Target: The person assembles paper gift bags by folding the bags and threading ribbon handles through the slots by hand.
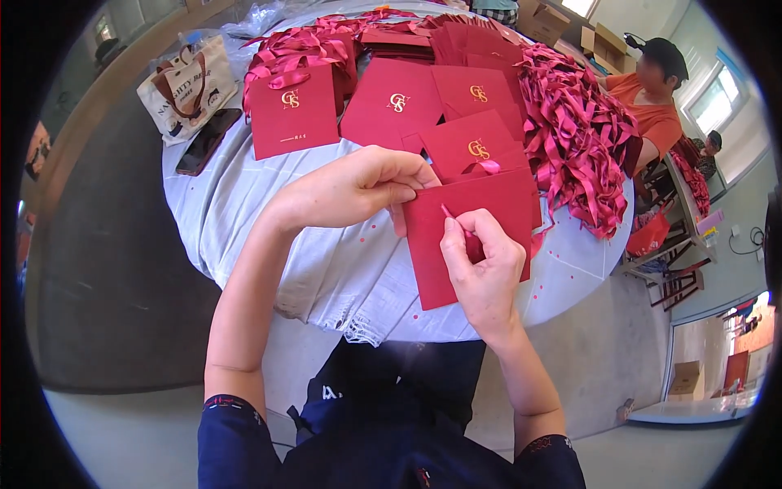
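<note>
A red paper gift bag (428, 273) is held up in front of me over the near edge of the table. Its upper left corner is pinched by my left hand (358, 189), thumb outside and some fingers behind the rim. My right hand (487, 273) is closed in front of the bag's face, its fingertips on a red ribbon (446, 210) whose narrow end points up at the bag. A pink ribbon loop (489, 166) shows at the bag's top. Just behind stands another red bag (456, 140) with a gold emblem.
More red bags (391, 102) lie across the white-covered table (244, 220). A large heap of red ribbons (578, 134) is at the right. A canvas tote (183, 90) and a phone (209, 140) rest at the left. A person in orange (652, 106) sits at the far right.
</note>
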{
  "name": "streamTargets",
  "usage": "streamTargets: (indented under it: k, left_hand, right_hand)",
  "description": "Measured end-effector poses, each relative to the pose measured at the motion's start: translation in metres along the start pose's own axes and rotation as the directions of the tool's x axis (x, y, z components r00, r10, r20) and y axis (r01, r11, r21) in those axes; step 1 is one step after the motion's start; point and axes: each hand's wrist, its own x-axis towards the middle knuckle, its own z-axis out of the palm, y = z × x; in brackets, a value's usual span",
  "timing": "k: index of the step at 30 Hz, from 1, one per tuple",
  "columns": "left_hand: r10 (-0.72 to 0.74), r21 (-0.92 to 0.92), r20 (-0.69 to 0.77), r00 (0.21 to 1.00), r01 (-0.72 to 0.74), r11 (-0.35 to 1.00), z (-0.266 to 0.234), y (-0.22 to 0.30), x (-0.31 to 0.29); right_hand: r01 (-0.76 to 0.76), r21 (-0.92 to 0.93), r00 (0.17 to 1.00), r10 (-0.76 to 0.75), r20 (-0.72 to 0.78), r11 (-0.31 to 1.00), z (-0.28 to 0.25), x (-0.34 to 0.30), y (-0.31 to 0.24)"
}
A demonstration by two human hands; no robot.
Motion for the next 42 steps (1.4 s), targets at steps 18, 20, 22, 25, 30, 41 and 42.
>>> streamTargets:
  k: [18,20,22,25,30,41,42]
  left_hand:
    - [-0.002,-0.027,0.000,1.000,0.002,1.000,0.007,0.001,0.002]
    - [-0.015,0.018,0.024,1.000,0.015,1.000,0.006,0.003,0.002]
    - [-0.037,0.015,0.013,0.999,0.036,0.999,0.007,0.003,0.003]
    - [-0.058,0.029,0.005,0.998,0.058,0.998,0.008,0.006,0.003]
    - [0.003,-0.002,0.002,1.000,-0.003,1.000,0.012,0.004,0.001]
    - [-0.057,-0.055,0.035,0.998,0.059,0.997,0.015,0.010,0.002]
    - [-0.057,-0.056,0.036,0.998,0.059,0.997,0.016,0.009,0.002]
  right_hand:
    - [-0.006,0.035,1.000,0.006,0.016,0.999,-0.007,-0.005,0.002]
    - [0.003,0.033,1.000,-0.004,0.021,0.999,-0.007,-0.004,0.001]
    - [0.011,0.032,1.000,-0.012,0.026,0.999,-0.006,-0.004,0.002]
    - [0.005,0.012,1.000,-0.005,0.019,1.000,-0.005,-0.005,0.003]
    - [0.012,-0.040,1.000,-0.011,0.016,0.999,-0.006,-0.004,0.002]
    - [0.066,-0.091,0.997,-0.069,-0.026,0.994,-0.008,-0.008,0.001]
    - [0.074,-0.100,0.997,-0.076,-0.024,0.992,-0.009,-0.008,0.001]
